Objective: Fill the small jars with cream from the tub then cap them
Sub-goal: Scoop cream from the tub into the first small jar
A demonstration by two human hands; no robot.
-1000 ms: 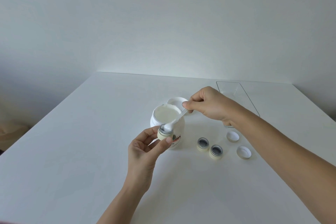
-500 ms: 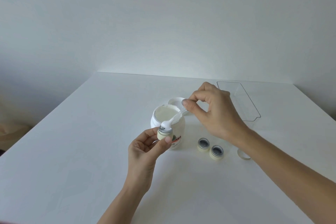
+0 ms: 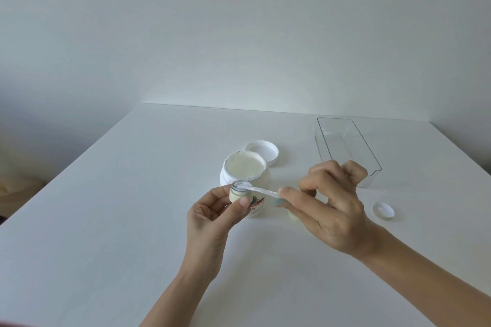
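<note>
Just in front of the open tub, the left hand holds a small jar upright and clear of the surface, thumb on the near side and fingers curled around the far side. The jar is pale cream in colour with a clear neck, and its mouth is uncapped. Resting on that mouth is the bowl of a small clear spatula, carrying a dab of white cream. The spatula's handle runs rightward to the right hand, which pinches it between thumb and forefinger, the other fingers loosely curled above.

Behind the held jar, the tub stands upright on the surface, white with a printed label partly hidden by the left thumb, and filled nearly to the rim with pale cream. Its wide white lid lies inside-up just beyond it, touching or almost touching the tub's far right edge.

Beneath the right hand, a sliver of another small cream-coloured jar shows on the surface; most of it is hidden by the fingers. To the right of the right hand, a small white cap lies on the surface, inside facing up. Farther back on the right, a clear plastic tray sits on the surface, its near corner just behind the right hand's knuckles.
</note>
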